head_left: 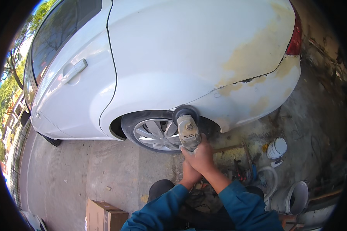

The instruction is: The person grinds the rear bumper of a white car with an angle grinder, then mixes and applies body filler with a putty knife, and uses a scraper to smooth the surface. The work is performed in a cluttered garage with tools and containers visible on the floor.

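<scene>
A dusty, beige angle grinder [189, 133] with a round dark disc [185, 112] is held out in front of me. My right hand [199, 156] wraps round its body just behind the gear head. Lower down, my left hand [190, 174] closes round the rear part, its fingers partly hidden behind the right. The disc lies at the upper rim of the rear wheel arch of a white car [165, 57], overlapping the panel edge; whether it spins I cannot tell. Beneath it sits the rear wheel [156, 133] with a silver spoked cover.
Yellowish filler patches [246, 57] mark the rear panel and bumper near the red tail light [295, 36]. A white tub [277, 148], a grey bucket [293, 198], a hose [273, 179] and scattered tools lie at right. A cardboard box [104, 216] stands at lower left.
</scene>
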